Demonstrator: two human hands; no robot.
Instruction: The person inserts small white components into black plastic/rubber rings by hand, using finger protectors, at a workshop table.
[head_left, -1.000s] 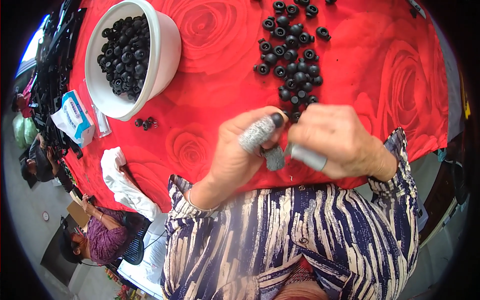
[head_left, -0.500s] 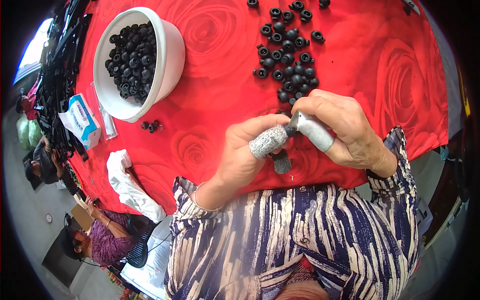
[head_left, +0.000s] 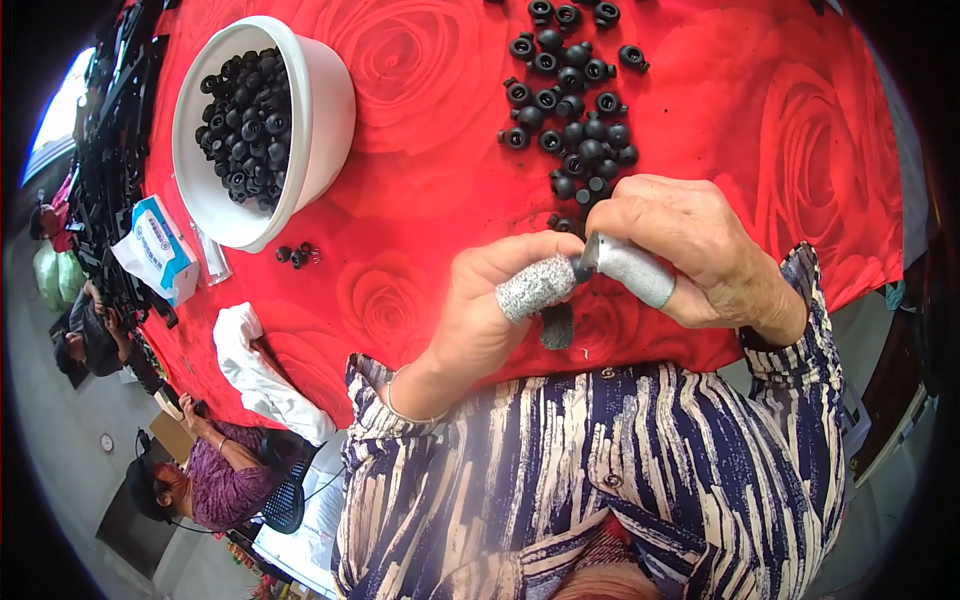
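My left hand (head_left: 472,305) is closed, pinching a small black part (head_left: 581,276) that my fingers mostly hide. One of its digits wears a speckled grey finger sleeve (head_left: 537,286), and a darker sleeve (head_left: 557,328) shows on a finger below. My right hand (head_left: 700,240) grips a small metal blade (head_left: 589,252) between its fingertips, its end against the black part. A pale grey sleeve (head_left: 638,275) covers one of its digits. Just beyond both hands lies a loose pile of small round black knobs (head_left: 592,150), each with a socket or stub.
A white tub (head_left: 328,130) full of similar black parts stands at the far left. Near it are several loose small pieces (head_left: 296,255), a tissue box (head_left: 157,248) and a white cloth (head_left: 262,370). Red rose-patterned cloth (head_left: 420,190) covers the table. Other people sit at left.
My view has shifted slightly, so the tub and pile sit a little differently in it. The hands stay together; less of the black part shows between my fingertips.
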